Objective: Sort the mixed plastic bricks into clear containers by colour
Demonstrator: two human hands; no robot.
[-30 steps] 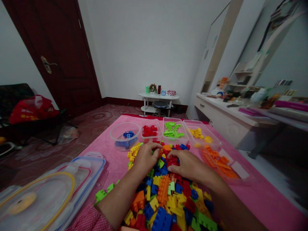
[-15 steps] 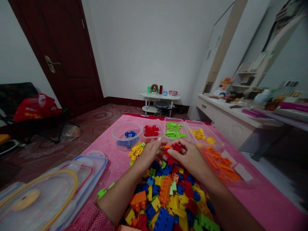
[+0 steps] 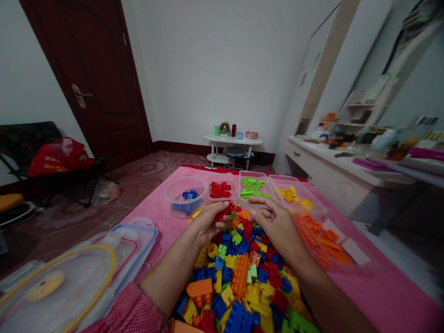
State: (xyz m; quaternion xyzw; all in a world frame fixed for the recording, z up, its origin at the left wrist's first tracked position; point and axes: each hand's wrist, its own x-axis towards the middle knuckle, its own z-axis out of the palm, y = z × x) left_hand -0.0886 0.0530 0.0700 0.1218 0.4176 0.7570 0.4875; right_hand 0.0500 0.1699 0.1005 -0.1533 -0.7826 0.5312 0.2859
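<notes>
Pink surface fills the lower view. Mixed-colour brick pile sits centre, near edge. Stack of clear lids at left, apart from the pile. Far side, a row of clear containers, L to R: round bowl w/ blue, red-brick tub, green-brick tub, yellow-brick tub, orange-brick tub. Left hand at the pile's far end, fingers curled, pinching red bricks against the thumb, just short of the red-brick tub. Right hand beside it over the pile, fingers loosely spread, index pointing toward the left hand.
</notes>
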